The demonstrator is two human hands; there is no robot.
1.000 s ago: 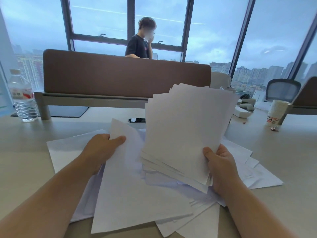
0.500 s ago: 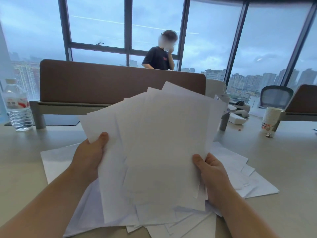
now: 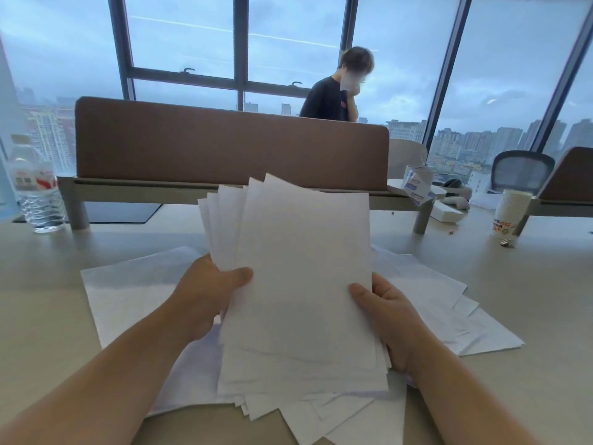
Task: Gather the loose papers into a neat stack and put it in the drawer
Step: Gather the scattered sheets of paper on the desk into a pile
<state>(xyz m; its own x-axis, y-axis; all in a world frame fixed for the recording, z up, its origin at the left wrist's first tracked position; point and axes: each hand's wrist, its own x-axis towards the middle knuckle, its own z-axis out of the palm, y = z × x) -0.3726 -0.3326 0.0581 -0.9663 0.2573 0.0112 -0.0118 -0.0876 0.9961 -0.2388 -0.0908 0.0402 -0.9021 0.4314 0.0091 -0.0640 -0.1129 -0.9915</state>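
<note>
A sheaf of white papers (image 3: 301, 284) stands nearly upright above the desk, its top edges fanned unevenly to the left. My left hand (image 3: 208, 293) grips its left edge with the thumb on the front sheet. My right hand (image 3: 385, 313) holds the right edge, thumb also on the front. More loose sheets (image 3: 134, 284) lie spread flat on the desk (image 3: 48, 316) under and around the sheaf, reaching out to the right (image 3: 449, 303). No drawer is in view.
A brown divider panel (image 3: 224, 142) crosses the desk behind the papers. A water bottle (image 3: 35, 194) stands at far left. A stack of paper cups (image 3: 508, 213), a small box (image 3: 417, 184) and an office chair (image 3: 519, 168) are at right. A person stands by the window (image 3: 340, 91).
The sheet my left hand held has joined the bunch in my right hand. Both hands have squeezed the wide fan into a narrower sheaf.
</note>
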